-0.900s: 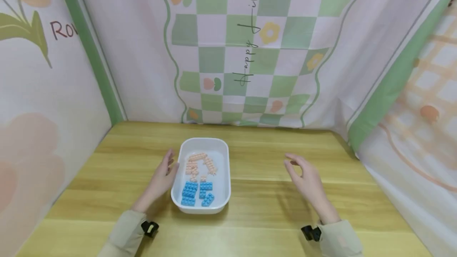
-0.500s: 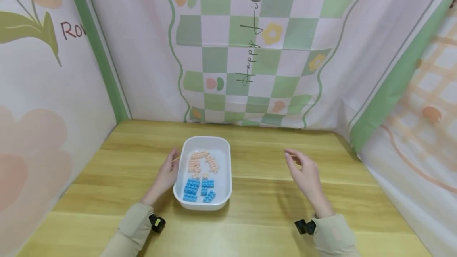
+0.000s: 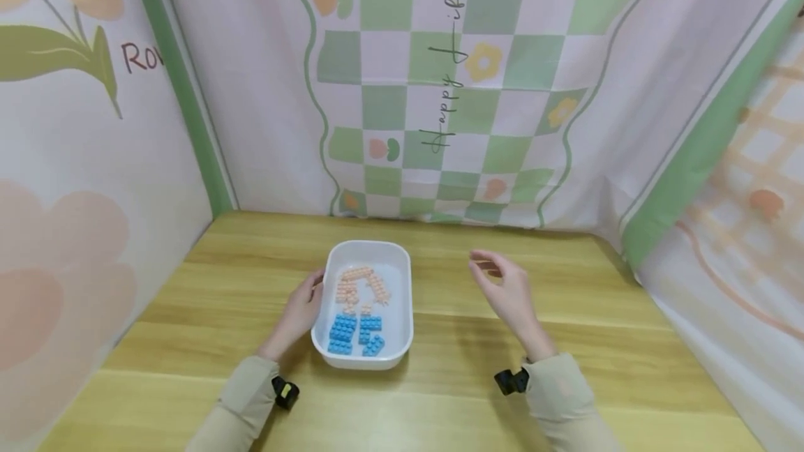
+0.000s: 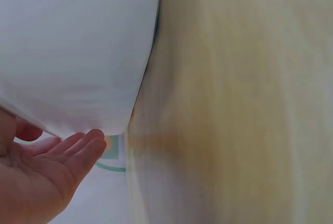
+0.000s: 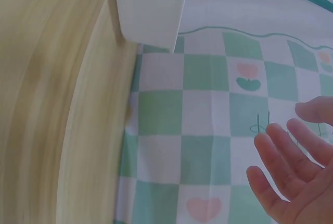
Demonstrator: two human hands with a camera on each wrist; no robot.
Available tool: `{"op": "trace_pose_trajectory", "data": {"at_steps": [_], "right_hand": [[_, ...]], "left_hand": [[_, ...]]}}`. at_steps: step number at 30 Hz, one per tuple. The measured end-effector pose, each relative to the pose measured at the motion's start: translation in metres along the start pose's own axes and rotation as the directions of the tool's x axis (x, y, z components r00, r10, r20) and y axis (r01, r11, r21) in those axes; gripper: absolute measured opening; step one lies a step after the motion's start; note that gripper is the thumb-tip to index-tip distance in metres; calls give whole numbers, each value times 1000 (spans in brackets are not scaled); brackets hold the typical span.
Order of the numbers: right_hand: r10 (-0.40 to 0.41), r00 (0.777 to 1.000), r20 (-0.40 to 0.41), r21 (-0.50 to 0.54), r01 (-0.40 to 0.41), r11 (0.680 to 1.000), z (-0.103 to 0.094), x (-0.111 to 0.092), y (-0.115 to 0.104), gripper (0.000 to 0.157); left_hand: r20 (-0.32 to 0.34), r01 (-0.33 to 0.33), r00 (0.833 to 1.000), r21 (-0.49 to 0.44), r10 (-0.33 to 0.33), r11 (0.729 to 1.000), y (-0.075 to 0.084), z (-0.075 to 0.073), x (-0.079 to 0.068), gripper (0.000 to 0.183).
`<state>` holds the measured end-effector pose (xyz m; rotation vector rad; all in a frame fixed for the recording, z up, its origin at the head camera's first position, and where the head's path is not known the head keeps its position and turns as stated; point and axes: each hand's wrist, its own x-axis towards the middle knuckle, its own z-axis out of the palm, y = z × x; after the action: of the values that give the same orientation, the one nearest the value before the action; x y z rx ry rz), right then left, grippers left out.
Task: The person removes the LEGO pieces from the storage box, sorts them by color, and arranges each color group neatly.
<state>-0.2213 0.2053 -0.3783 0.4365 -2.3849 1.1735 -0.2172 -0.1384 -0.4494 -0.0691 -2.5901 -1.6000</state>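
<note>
A white plastic tray (image 3: 402, 319) with rounded corners sits on the table, left of the middle. Inside lie blue toy building bricks (image 3: 343, 327) at the near end and peach bricks (image 3: 358, 273) farther back. At the tray's left side is my left hand (image 3: 303, 309); in the left wrist view its fairly straight fingers (image 4: 83, 153) lie at the tray's outer wall, right below the rim. My right hand (image 3: 507, 295) hovers over the table to the right of the tray, fingers loosely bent, holding nothing. The right wrist view has its fingers (image 5: 283, 156) spread apart.
The wooden table (image 3: 440, 396) runs back to a checkered green and white curtain (image 3: 427, 103). More printed cloth (image 3: 741, 159) hangs along the right side, and a flowered cloth (image 3: 69, 159) along the left. A black wrist camera (image 3: 511, 381) is on each sleeve.
My left hand has closed in on the tray's left wall. My right hand has come left toward the tray. The view has shifted slightly; the bricks keep their places in the tray.
</note>
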Motion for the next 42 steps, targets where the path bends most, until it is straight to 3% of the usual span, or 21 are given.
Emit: {"op": "trace_pose_trajectory", "data": {"at_steps": [8, 21, 42], "right_hand": [[-39, 998, 50, 43, 37, 998, 29, 17, -8, 28], [-25, 987, 158, 49, 17, 999, 67, 34, -18, 29], [-48, 952, 302, -29, 59, 998, 125, 55, -33, 29]], "left_hand": [[4, 17, 1000, 17, -17, 1000, 1, 1, 1, 43], [-14, 42, 999, -25, -42, 999, 3, 5, 2, 42], [-4, 51, 999, -14, -51, 999, 3, 3, 3, 43]]}}
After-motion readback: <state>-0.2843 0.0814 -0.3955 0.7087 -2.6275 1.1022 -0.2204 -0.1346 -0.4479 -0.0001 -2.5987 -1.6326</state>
